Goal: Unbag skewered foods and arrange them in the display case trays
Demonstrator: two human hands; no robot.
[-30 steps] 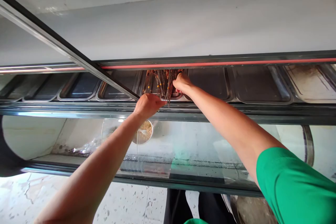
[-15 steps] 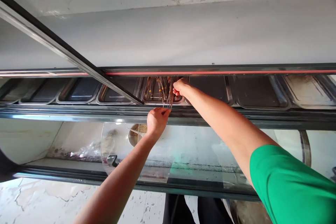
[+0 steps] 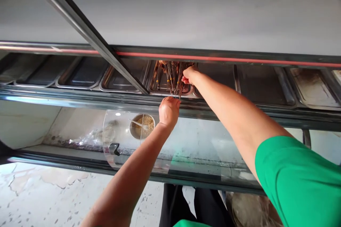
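A bundle of thin metal skewers (image 3: 172, 75) with browned food at the far ends lies in a metal tray (image 3: 152, 86) inside the display case. Some of the skewers carry small yellow bits. My left hand (image 3: 169, 111) is closed at the near ends of the skewers, just over the case's front rail; its fingertips are partly hidden. On the bundle's right side, my right hand (image 3: 190, 75) has its fingers curled in against the skewers.
More metal trays (image 3: 80, 72) line the case on both sides. A slanted metal post (image 3: 87, 30) crosses at the left. Below the rail, behind clear glass, stands a bowl (image 3: 130, 127) of crumbly food with a spoon. A black handle (image 3: 114, 149) sits on the glass.
The view has shifted, so the trays sit higher in the picture and the bowl shows more fully. Both hands stay at the skewers with little change in grip.
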